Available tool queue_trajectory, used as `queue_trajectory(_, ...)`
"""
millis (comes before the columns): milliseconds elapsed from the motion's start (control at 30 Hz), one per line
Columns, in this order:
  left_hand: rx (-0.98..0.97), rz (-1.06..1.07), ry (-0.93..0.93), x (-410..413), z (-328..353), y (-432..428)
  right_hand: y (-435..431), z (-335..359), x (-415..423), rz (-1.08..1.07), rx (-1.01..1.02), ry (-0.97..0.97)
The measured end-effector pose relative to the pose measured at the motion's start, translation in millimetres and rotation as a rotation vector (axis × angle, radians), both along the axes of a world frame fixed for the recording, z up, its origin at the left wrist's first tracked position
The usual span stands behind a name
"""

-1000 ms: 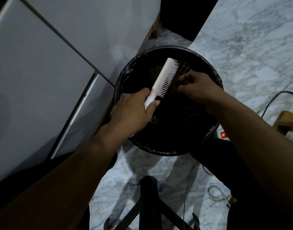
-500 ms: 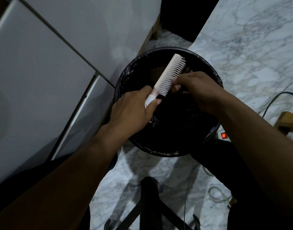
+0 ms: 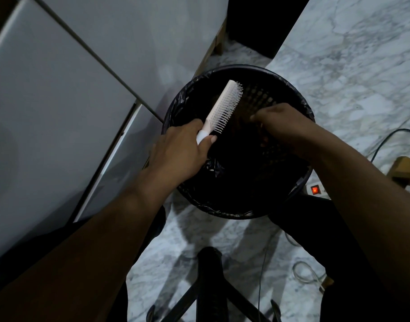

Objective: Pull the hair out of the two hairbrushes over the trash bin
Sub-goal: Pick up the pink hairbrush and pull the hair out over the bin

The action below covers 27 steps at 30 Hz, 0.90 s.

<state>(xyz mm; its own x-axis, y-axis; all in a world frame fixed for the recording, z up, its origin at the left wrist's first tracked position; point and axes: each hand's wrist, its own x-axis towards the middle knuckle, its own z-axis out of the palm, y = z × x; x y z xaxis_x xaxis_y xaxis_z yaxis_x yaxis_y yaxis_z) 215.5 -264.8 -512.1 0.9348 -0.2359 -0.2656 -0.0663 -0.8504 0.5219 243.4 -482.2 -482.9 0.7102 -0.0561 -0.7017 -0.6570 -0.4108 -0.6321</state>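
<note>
The white hairbrush point(image 3: 223, 108) hangs over the open mouth of the trash bin point(image 3: 299, 102), inside its rim on the side nearer the cabinet. My left hand point(image 3: 178, 152) is wrapped closed around the handle, thumb pressed along it. The brush's long axis runs from that grip up and away from me, slanting toward the bin's far rim, tip pointing away. The bristles face my right side, toward the middle of the bin.

My right hand point(image 3: 283, 126) is also over the bin, just beside the bristles but apart from them, on the bristle side. Its fingers are pinched together; I cannot tell whether any hair sits between them, since the bin's dark lining swallows it.

The move ahead turns on this: the bristles lie leftward of my right hand, so I judge it should come straight across into them and drag outward along the rows, toward the tip.

Only one brush is in view. Beyond the bin, a power strip point(image 3: 316, 190) with a lit red switch lies on the marble floor point(image 3: 352, 66).
</note>
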Motion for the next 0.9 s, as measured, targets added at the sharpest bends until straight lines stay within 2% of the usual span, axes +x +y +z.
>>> queue_trajectory(133, -0.03, -0.024, 0.004, -0.5, -0.7, -1.5, 1.1, -9.4, -3.6, 0.147, -0.092, 0.029)
queue_trajectory(267, -0.082, -0.049, -0.02, -1.0, -3.9, -3.7, 1.3, -16.6, -2.0, 0.093, -0.078, -0.031)
queue_trajectory(367, -0.103, -0.083, -0.041, -0.5, -0.3, -6.3, 4.3, -10.7, -1.5, 0.011, 0.086, -0.101)
queue_trajectory(467, -0.135, -0.097, -0.052, -0.5, 4.4, -7.7, 9.7, -10.4, -0.4, -0.111, 0.286, -0.025)
queue_trajectory(533, -0.164, -0.071, -0.055, 1.1, 4.5, -7.4, 13.3, -8.7, 2.4, -0.141, 0.318, 0.02)
queue_trajectory(733, -0.17, -0.002, -0.055, 6.3, -3.0, -3.1, 11.1, 0.5, 6.6, 0.052, 0.16, -0.065)
queue_trajectory(900, -0.119, 0.031, -0.025, 6.6, -7.6, 1.1, 9.4, -0.8, 8.2, 0.061, 0.128, -0.058)
